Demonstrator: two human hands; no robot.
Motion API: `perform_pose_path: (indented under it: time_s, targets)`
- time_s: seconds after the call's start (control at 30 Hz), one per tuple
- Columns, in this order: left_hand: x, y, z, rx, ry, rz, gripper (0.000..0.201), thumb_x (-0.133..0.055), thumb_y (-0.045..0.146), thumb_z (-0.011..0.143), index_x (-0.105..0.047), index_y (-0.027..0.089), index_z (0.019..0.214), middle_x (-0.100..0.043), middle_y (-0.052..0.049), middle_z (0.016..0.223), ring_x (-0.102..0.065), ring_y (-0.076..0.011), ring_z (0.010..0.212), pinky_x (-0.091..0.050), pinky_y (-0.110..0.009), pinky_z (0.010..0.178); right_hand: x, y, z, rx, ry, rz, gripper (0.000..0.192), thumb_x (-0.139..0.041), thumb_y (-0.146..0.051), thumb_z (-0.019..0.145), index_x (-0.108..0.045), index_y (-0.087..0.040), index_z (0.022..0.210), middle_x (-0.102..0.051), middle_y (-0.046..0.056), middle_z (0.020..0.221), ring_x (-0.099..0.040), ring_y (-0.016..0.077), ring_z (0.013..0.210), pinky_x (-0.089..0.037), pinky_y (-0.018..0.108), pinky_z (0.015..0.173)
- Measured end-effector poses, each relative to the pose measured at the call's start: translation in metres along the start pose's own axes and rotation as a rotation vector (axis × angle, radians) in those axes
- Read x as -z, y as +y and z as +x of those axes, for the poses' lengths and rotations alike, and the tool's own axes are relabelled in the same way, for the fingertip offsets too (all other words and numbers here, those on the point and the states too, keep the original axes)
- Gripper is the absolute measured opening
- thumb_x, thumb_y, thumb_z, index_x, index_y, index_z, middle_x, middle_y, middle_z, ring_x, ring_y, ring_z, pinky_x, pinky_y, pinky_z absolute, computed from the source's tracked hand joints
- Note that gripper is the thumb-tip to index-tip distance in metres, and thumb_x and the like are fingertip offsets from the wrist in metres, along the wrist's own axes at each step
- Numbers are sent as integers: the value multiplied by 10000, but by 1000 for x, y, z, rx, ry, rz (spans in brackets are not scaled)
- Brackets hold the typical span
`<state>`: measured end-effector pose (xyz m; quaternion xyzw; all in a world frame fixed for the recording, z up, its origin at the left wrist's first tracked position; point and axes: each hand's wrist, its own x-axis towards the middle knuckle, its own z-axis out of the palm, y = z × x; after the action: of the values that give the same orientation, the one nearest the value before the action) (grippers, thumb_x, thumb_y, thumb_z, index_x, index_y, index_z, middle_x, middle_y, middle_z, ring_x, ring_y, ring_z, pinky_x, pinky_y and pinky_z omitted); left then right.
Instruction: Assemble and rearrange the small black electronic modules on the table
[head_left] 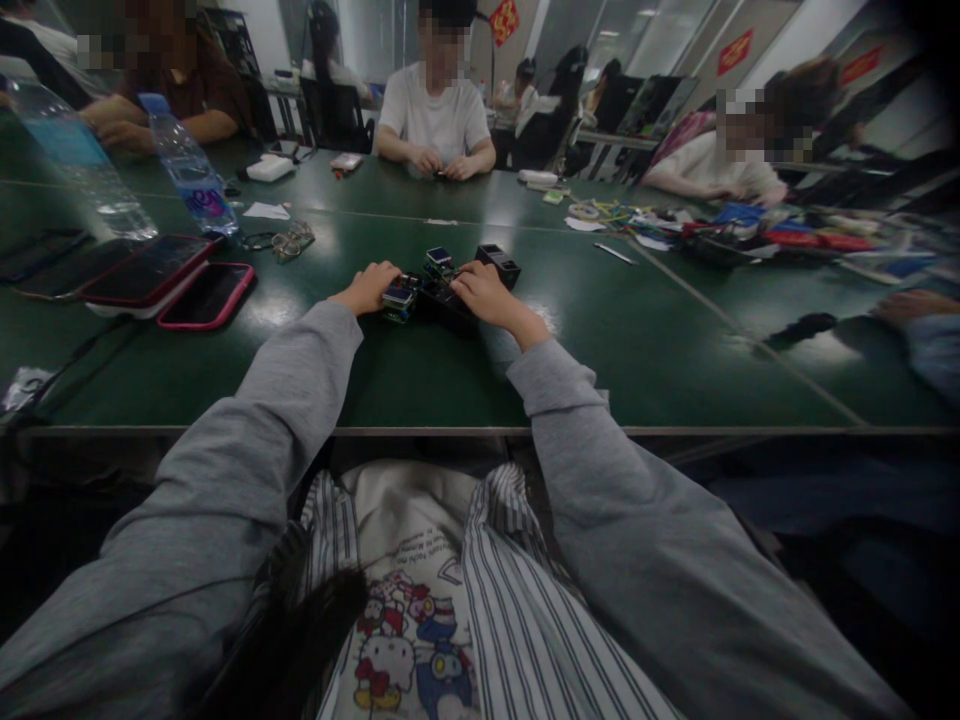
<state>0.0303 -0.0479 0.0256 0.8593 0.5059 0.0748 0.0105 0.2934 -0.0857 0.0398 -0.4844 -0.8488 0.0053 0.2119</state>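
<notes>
Green table point(615, 350) is rested on by a small black electronics assembly point(439, 290), gripped by the left hand point(369, 287) and right hand point(484, 292), both curled; a loose black block point(499, 264) remains unattached behind it.

Lying on the green table: two water bottles point(187, 165), two red-cased phones point(206, 296), one pair of glasses point(289, 241), several small electronic modules point(439, 262)
</notes>
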Motion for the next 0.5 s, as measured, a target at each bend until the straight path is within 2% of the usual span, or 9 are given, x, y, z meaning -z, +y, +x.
perform_pose_path:
  time_s: [0.5]
  targets:
    - [0, 0, 0, 1, 2, -22, 437, -567, 235, 858, -507, 200, 1289, -487, -144, 1319, -473, -328, 1196, -432, -474, 941, 0, 2, 1, -3, -12, -9, 571, -227, -517, 1012, -668, -177, 1136, -520, 148, 1311, -437, 342, 1268, -406, 578, 1052]
